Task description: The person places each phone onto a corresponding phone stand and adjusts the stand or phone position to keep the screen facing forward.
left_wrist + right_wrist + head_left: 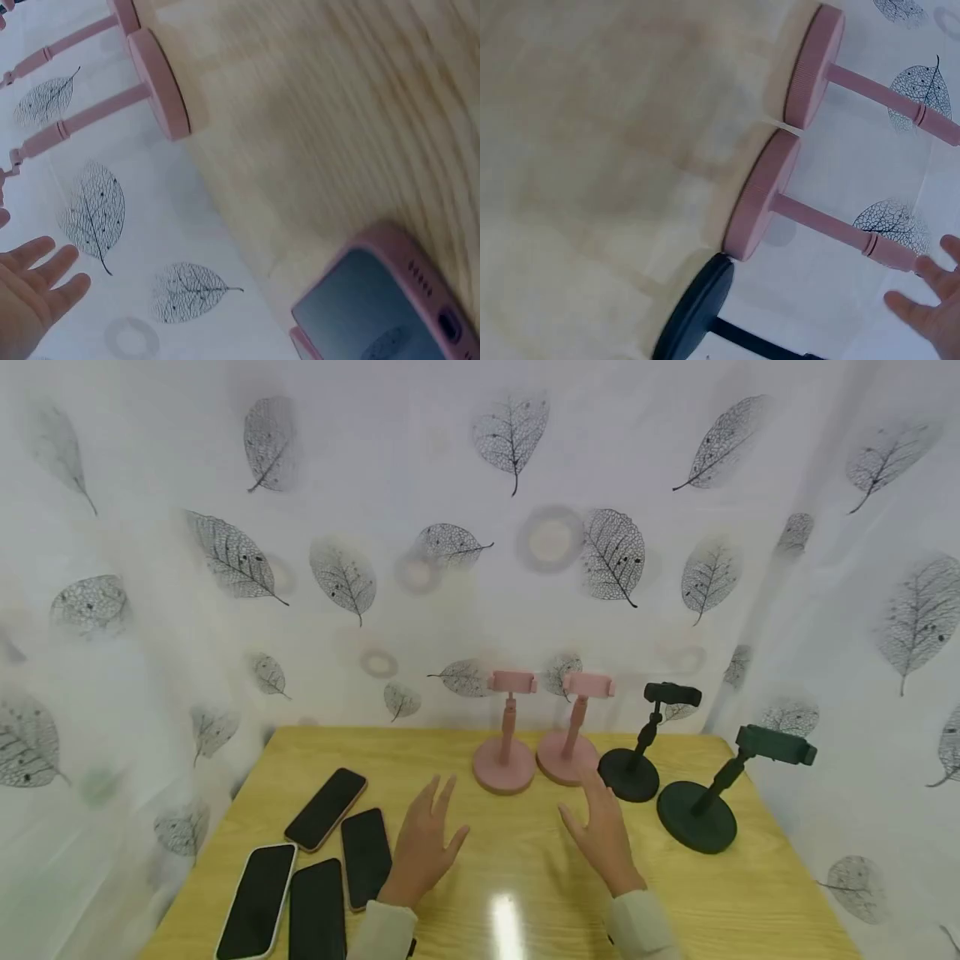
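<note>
Both hands hover over the wooden table with fingers spread and nothing held. My left hand (pixel 422 847) is beside several phones, nearest a dark-screened phone (pixel 366 856) whose edge it partly covers. In the left wrist view a phone in a pink case (pixel 375 307) lies at the lower right. My right hand (pixel 600 839) is in front of the phone stands, closest to a pink stand (pixel 567 752) and a black stand (pixel 632 770). Another pink stand (pixel 505 764) stands left of these, and a dark green stand (pixel 697 814) to the right.
The phones lie face up at the left: one with a white edge (pixel 257 902), a black one (pixel 318 910), and one farther back (pixel 327 808). A white leaf-print curtain (pixel 420 460) hangs behind and around the yellow wooden table (pixel 487 860).
</note>
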A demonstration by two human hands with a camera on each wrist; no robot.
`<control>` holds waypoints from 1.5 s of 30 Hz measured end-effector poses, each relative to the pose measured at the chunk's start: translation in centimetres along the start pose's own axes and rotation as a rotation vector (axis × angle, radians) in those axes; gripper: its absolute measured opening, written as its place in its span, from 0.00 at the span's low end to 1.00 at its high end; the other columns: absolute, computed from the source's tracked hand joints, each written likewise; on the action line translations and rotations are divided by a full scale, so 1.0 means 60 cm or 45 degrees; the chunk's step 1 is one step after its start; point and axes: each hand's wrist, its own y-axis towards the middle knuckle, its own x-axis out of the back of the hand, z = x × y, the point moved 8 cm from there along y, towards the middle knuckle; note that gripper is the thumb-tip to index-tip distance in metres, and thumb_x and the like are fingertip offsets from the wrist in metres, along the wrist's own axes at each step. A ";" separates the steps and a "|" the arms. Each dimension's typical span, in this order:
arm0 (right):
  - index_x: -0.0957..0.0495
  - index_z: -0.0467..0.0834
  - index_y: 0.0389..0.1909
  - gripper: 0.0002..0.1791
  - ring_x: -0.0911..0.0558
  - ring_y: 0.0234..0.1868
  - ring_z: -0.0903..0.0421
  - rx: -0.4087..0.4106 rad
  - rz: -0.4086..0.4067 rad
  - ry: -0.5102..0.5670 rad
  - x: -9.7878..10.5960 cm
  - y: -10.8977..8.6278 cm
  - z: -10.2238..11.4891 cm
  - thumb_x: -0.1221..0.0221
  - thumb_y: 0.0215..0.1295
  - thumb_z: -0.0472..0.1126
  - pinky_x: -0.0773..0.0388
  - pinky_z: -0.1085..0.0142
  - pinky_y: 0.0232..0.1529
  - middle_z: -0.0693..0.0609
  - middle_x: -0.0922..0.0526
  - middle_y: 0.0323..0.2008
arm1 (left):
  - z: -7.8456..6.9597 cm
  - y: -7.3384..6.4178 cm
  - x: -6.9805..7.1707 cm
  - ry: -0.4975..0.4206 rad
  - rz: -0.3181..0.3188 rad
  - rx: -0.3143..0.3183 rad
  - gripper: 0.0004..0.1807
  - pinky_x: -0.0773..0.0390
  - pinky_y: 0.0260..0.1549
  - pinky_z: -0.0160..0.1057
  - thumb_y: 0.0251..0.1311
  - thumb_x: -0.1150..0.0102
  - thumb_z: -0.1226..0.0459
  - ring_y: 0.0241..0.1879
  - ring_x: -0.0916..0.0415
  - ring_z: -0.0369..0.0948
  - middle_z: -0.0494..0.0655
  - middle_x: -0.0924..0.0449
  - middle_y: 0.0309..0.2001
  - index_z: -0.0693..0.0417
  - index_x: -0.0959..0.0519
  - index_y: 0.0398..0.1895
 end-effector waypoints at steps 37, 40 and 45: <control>0.27 0.37 0.47 0.13 0.17 0.46 0.47 -0.164 0.452 0.539 -0.173 0.092 0.040 0.43 0.64 0.38 0.20 0.58 0.46 0.43 0.16 0.41 | 0.043 -0.008 0.017 -0.327 0.006 0.171 0.24 0.24 0.49 0.46 0.59 0.40 0.66 0.55 0.26 0.47 0.51 0.27 0.56 0.54 0.29 0.60; 0.28 0.36 0.51 0.16 0.17 0.44 0.49 -0.174 0.470 0.535 -0.158 0.063 0.045 0.44 0.65 0.38 0.20 0.60 0.44 0.44 0.15 0.41 | 0.018 0.028 0.037 -0.343 -0.012 0.102 0.25 0.25 0.52 0.46 0.62 0.42 0.64 0.57 0.28 0.46 0.50 0.28 0.57 0.54 0.32 0.62; 0.27 0.36 0.51 0.14 0.17 0.44 0.49 -0.173 0.523 0.559 -0.138 0.021 0.056 0.45 0.66 0.37 0.19 0.62 0.43 0.44 0.16 0.42 | -0.048 0.098 0.089 -0.334 -0.079 -0.109 0.27 0.26 0.53 0.46 0.59 0.40 0.63 0.56 0.28 0.46 0.52 0.27 0.57 0.58 0.33 0.62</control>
